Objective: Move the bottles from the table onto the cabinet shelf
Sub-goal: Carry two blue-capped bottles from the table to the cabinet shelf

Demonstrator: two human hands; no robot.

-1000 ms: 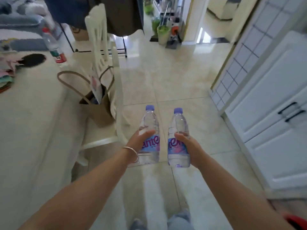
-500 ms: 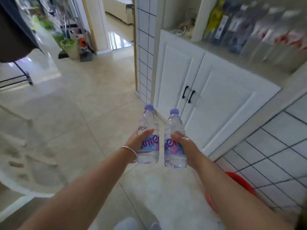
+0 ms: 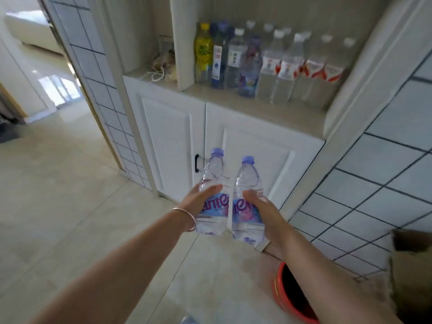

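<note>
Clear bottles within curled fingers

Purple-capped clear bottles (blue-pink labels)

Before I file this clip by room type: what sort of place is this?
Most likely a home, in a kitchen or pantry corner: a white built-in cabinet with a shelf of drink bottles, tiled walls, and a glossy tiled floor.
</note>
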